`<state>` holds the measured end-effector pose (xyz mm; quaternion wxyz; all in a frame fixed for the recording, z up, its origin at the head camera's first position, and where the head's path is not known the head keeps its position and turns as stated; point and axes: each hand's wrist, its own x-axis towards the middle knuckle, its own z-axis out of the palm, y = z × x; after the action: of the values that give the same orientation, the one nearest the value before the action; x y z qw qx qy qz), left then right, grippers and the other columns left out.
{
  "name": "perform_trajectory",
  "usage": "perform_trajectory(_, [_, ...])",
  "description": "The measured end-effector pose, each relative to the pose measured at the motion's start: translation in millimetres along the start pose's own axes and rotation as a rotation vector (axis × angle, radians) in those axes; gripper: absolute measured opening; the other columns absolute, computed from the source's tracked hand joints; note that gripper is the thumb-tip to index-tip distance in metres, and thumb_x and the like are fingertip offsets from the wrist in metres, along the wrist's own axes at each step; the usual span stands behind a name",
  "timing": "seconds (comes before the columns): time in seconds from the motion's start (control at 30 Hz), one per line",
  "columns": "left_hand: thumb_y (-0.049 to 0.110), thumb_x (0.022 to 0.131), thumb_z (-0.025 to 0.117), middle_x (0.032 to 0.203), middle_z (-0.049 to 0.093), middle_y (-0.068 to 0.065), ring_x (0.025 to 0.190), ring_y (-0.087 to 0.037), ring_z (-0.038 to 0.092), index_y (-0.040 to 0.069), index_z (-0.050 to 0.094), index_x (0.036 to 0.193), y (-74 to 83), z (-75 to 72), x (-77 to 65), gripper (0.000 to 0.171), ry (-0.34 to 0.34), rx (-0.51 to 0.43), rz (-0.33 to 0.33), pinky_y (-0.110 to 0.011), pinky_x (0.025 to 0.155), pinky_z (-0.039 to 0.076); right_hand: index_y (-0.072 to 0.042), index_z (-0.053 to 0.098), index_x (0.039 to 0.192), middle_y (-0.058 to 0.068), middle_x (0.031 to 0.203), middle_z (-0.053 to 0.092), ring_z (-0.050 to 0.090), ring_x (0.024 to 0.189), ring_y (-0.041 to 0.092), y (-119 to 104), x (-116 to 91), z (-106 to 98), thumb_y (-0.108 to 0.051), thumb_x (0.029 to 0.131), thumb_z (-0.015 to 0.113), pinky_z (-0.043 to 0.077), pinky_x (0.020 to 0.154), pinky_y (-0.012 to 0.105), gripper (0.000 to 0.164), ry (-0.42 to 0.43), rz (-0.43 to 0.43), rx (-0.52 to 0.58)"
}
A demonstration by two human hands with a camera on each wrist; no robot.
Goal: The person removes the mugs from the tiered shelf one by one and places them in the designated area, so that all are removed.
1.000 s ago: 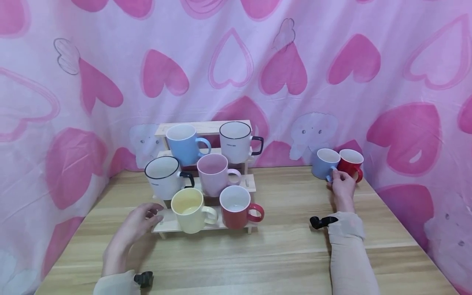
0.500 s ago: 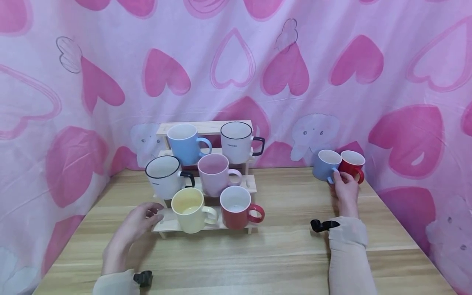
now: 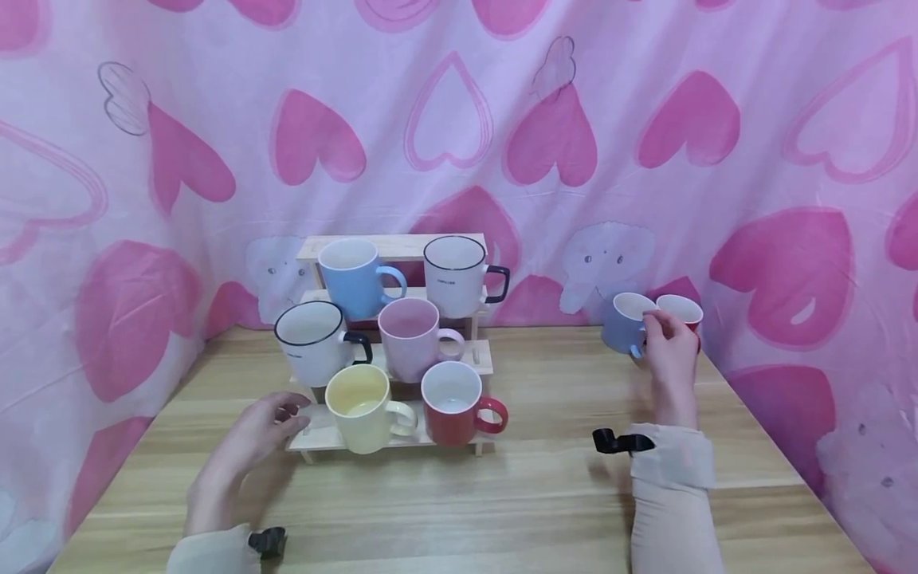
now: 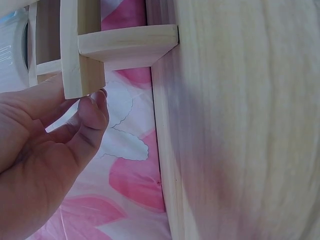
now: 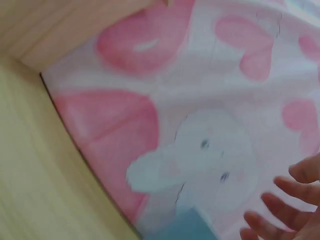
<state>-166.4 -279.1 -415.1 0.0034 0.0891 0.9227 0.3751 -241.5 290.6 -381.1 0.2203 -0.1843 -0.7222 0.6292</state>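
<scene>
My left hand pinches the left end of the lowest board of a small wooden tiered rack. In the left wrist view, thumb and fingers lie on both sides of the board end. At the back right of the table, my right hand is by a blue mug and partly covers a red mug. The right wrist view shows the right hand's fingers spread and loosely bent, apart from the blue mug's edge low in that view.
The rack bears a light blue mug, two white mugs with dark rims, a pink mug, a yellow mug and another red mug. A heart-patterned curtain hangs behind the wooden table.
My right hand has let go of the blue mug's handle and lifted slightly, now overlapping more of the red mug. The left hand stays at the rack's board end.
</scene>
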Motion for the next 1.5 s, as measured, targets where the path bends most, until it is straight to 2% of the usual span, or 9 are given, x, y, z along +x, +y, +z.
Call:
perform_trajectory(0.17, [0.003,0.09,0.065,0.093,0.062,-0.011,0.083,-0.023,0.057,-0.008,0.062,0.112,-2.0,1.1,-1.0,0.024,-0.012,-0.02,-0.015,-0.029,0.063,0.051,-0.008,0.066,0.115,0.003,0.101,0.065,0.062,0.084,0.013,-20,-17,12,-0.023,0.098,0.059,0.049,0.072,0.018,0.023,-0.032,-0.056,0.066])
perform_trajectory(0.3, [0.003,0.091,0.065,0.094,0.062,-0.011,0.083,-0.023,0.057,-0.007,0.062,0.113,-1.8,1.4,-1.2,0.025,-0.013,-0.02,-0.028,-0.029,0.062,0.051,0.0,0.065,0.115,0.001,0.098,0.065,0.063,0.083,0.011,-32,-29,28,-0.018,0.099,0.057,0.05,0.074,0.018,0.026,-0.085,-0.193,0.036])
perform_trajectory(0.43, [0.003,0.091,0.065,0.094,0.061,-0.011,0.082,-0.022,0.056,-0.007,0.062,0.114,-0.3,1.0,-0.8,0.026,-0.011,-0.009,-0.047,-0.029,0.061,0.05,0.007,0.063,0.116,0.012,0.103,0.065,0.064,0.087,0.016,-41,-41,49,-0.015,0.1,0.056,0.052,0.076,0.019,0.029,-0.171,-0.325,0.018])
perform_trajectory(0.53, [0.004,0.092,0.065,0.093,0.061,-0.011,0.08,-0.022,0.055,-0.007,0.061,0.114,1.0,0.1,-0.4,0.026,-0.015,-0.006,-0.035,-0.029,0.06,0.049,0.007,0.064,0.114,0.019,0.104,0.064,0.065,0.087,0.016,-46,-49,65,-0.015,0.1,0.055,0.053,0.077,0.021,0.028,-0.257,-0.385,0.01])
perform_trajectory(0.77, [0.004,0.092,0.065,0.091,0.06,-0.01,0.078,-0.021,0.054,-0.007,0.061,0.112,3.5,-0.7,0.3,0.024,-0.013,-0.008,-0.009,-0.028,0.058,0.048,-0.003,0.066,0.116,0.016,0.105,0.068,0.066,0.092,0.028,-50,-59,94,-0.022,0.1,0.057,0.051,0.076,0.029,0.027,-0.373,-0.465,-0.113])
perform_trajectory(0.93, [0.005,0.092,0.065,0.092,0.06,-0.01,0.079,-0.021,0.055,-0.007,0.06,0.114,2.6,-0.4,0.3,0.026,-0.023,0.0,-0.027,-0.029,0.058,0.049,-0.005,0.061,0.125,0.014,0.113,0.065,0.064,0.098,0.03,-61,-60,109,-0.02,0.1,0.057,0.05,0.085,0.042,0.03,-0.473,-0.498,-0.131])
perform_trajectory(1.03, [0.005,0.093,0.064,0.092,0.06,-0.011,0.079,-0.021,0.055,-0.008,0.06,0.115,1.5,-0.5,0.1,0.026,-0.027,0.003,-0.035,-0.029,0.059,0.049,-0.005,0.06,0.126,0.013,0.113,0.065,0.063,0.099,0.028,-70,-60,117,-0.019,0.099,0.058,0.049,0.088,0.045,0.031,-0.525,-0.528,-0.146])
perform_trajectory(1.27, [0.005,0.092,0.064,0.094,0.06,-0.011,0.082,-0.022,0.056,-0.007,0.06,0.115,0.8,-1.0,-0.8,0.027,-0.027,0.011,-0.053,-0.03,0.06,0.05,-0.007,0.062,0.125,0.01,0.11,0.066,0.062,0.099,0.023,-85,-51,128,-0.028,0.099,0.059,0.051,0.087,0.041,0.033,-0.629,-0.576,-0.239])
perform_trajectory(1.5, [0.006,0.092,0.066,0.091,0.061,-0.01,0.079,-0.02,0.056,-0.007,0.061,0.113,-1.7,-0.8,0.5,0.026,-0.01,0.026,0.0,-0.028,0.057,0.048,-0.008,0.065,0.116,0.007,0.1,0.07,0.065,0.089,0.026,-100,-36,135,-0.025,0.098,0.062,0.051,0.078,0.04,0.025,-0.759,-0.634,-0.312])
